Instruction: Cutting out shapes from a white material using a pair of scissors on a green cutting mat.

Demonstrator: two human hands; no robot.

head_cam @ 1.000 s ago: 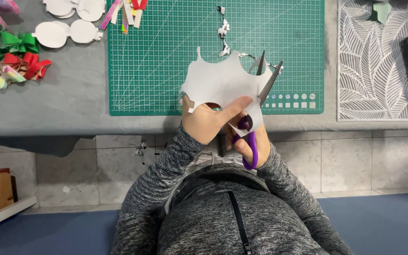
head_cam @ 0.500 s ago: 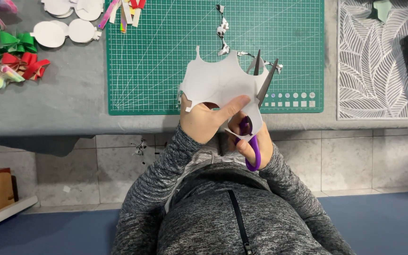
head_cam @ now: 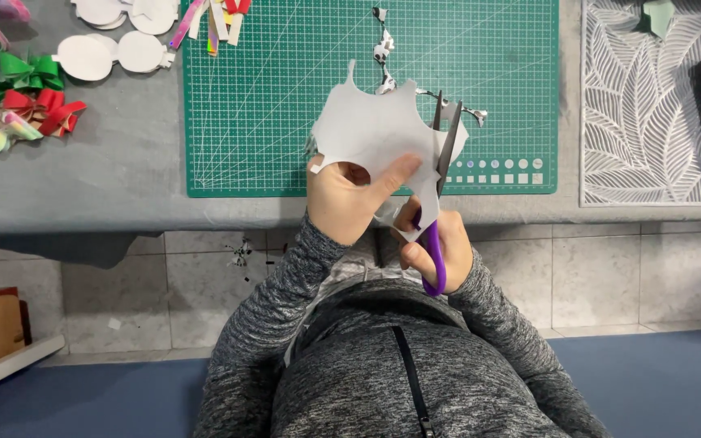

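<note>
Left hand (head_cam: 350, 199) pinches a white paper cutout (head_cam: 375, 130), thumb on its lower edge, held above the green cutting mat (head_cam: 269, 105). Right hand (head_cam: 436, 247) grips purple-handled scissors (head_cam: 440, 186); blades parted at the cutout's right edge. Thin paper offcuts (head_cam: 383, 45) lie on the mat. Ribbon bows (head_cam: 18, 97) and white oval cutouts (head_cam: 111, 55) sit at the grey counter's (head_cam: 83, 178) left.

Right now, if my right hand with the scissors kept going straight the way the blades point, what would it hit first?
The right hand aims the purple-handled scissors away from the body. Their blades already straddle the white sheet edge, so that comes first. Beyond it probably the thin cut-off strip over the green cutting mat, though depth is unclear.
</note>
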